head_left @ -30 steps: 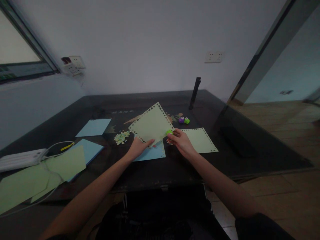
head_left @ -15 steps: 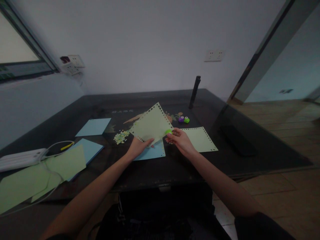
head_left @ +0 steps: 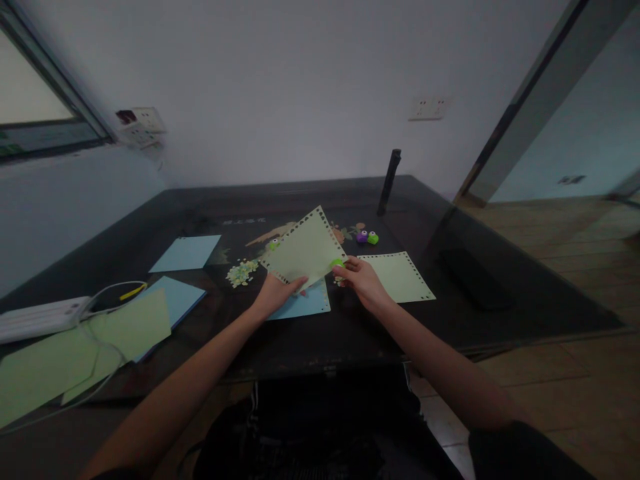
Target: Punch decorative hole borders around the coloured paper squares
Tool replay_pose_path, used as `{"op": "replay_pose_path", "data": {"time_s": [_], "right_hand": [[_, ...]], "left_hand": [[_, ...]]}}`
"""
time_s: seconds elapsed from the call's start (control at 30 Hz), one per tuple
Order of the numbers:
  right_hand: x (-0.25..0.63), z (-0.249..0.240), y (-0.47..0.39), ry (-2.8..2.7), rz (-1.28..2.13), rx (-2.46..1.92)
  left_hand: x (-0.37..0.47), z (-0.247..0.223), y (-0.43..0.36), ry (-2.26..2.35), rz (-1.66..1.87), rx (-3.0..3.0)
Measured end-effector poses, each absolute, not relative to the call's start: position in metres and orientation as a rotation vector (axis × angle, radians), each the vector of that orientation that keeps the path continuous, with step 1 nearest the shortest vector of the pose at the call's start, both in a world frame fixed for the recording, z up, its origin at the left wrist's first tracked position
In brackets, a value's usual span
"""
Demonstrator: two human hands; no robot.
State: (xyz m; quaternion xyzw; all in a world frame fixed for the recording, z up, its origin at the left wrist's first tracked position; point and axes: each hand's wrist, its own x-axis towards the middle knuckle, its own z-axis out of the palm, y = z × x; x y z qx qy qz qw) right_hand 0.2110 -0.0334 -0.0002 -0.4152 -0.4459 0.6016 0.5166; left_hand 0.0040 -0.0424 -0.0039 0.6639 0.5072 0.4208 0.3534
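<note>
My left hand [head_left: 277,293] grips the lower left side of a pale green sheet [head_left: 305,250], which is tilted up off the table and has small holes punched along its edges. At the sheet's right corner my right hand [head_left: 361,280] is closed on a small bright green punch [head_left: 337,264]. Under the raised sheet lies a light blue sheet [head_left: 307,301], partly covered. Another pale green sheet [head_left: 400,277] with punched edges rests flat to the right. Small paper bits [head_left: 242,273] are heaped left of my left hand.
Behind the raised sheet are a purple punch [head_left: 362,237] and a green punch [head_left: 373,238], near an upright black object [head_left: 389,182]. Blue sheets [head_left: 186,253], green sheets [head_left: 130,327] and a white power strip [head_left: 43,319] lie left. A black flat object [head_left: 475,279] lies right.
The raised green sheet has shifted slightly, and another small green punch now shows behind its left edge. Both hands keep their grips almost unmoved.
</note>
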Motion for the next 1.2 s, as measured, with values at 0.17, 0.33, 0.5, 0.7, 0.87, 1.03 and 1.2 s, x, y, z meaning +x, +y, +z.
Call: {"op": "replay_pose_path", "data": {"time_s": [0.17, 0.33, 0.5, 0.7, 0.87, 1.03, 1.2], "right_hand": [[0.211, 0.000, -0.034, -1.060, 1.458, -1.002], [0.211, 0.000, -0.033, -1.068, 1.450, -0.995], [0.210, 0.000, -0.034, -1.067, 1.461, -1.005], [0.210, -0.003, -0.032, -1.075, 1.451, -1.001], [0.210, -0.003, -0.031, -1.065, 1.453, -1.003], [0.210, -0.001, -0.032, -1.069, 1.458, -1.006], [0.210, -0.001, -0.032, -1.064, 1.457, -1.011]], "left_hand": [[0.003, -0.006, -0.041, 1.297, 1.076, 1.824], [0.003, -0.006, -0.041, 1.278, 1.093, 1.861], [0.003, -0.006, -0.041, 1.284, 1.095, 1.834], [0.003, -0.010, -0.040, 1.317, 1.050, 1.818], [0.002, -0.012, -0.038, 1.292, 1.086, 1.874], [0.000, -0.015, -0.037, 1.299, 1.048, 1.853], [0.000, -0.016, -0.037, 1.275, 1.039, 1.866]]}}
